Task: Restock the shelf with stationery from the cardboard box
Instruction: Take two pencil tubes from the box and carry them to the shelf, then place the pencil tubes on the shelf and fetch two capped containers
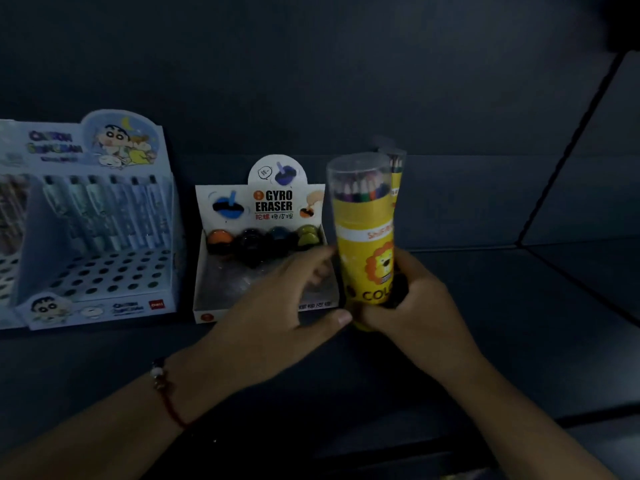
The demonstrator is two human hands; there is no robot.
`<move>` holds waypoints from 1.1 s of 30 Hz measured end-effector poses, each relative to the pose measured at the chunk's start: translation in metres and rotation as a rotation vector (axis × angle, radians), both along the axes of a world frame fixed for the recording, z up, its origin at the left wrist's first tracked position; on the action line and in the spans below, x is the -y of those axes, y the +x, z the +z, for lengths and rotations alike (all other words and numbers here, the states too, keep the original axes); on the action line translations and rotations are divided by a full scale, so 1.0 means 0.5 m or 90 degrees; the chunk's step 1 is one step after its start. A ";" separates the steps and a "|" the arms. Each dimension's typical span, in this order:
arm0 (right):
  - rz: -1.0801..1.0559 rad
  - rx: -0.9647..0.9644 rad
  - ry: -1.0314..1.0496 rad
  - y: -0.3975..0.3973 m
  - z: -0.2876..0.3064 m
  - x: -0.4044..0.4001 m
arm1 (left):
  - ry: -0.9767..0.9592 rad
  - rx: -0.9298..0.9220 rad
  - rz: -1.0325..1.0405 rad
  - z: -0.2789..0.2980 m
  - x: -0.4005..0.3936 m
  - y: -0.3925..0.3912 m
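Note:
A yellow tube of coloured pencils [363,237] with a clear cap and a lion picture stands upright on the dark shelf [502,306]. My right hand [408,306] wraps around its lower part from the right. My left hand [287,299] touches the tube's base from the left, thumb against its bottom edge and fingers spread. A second yellow pencil tube [396,178] stands just behind the first, mostly hidden. The cardboard box is out of sight.
A white "Gyro Eraser" display box [214,271] with several round erasers sits directly left of the tubes. Further left stands a pale blue cartoon pen display [97,220]. The shelf's side wall [588,161] rises at the right.

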State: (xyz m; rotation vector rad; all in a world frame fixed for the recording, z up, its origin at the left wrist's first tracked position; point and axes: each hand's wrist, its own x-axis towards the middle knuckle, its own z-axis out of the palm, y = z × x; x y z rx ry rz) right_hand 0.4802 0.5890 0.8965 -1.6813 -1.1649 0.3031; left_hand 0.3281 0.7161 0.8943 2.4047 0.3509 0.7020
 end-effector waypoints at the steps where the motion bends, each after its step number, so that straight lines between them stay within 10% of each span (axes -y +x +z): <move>1: -0.023 -0.008 0.000 0.022 -0.003 -0.004 | 0.092 -0.040 0.012 -0.004 -0.006 0.001; 6: -0.096 -0.035 -0.004 0.125 -0.032 -0.042 | 0.256 -0.141 -0.028 -0.025 -0.024 0.003; 22: -0.144 0.004 -0.038 0.156 -0.069 -0.071 | 0.203 -0.184 -0.125 -0.025 0.024 0.009; 33: -0.282 0.181 -0.154 -0.190 -0.089 0.339 | 0.127 -0.060 -0.427 -0.014 0.186 -0.067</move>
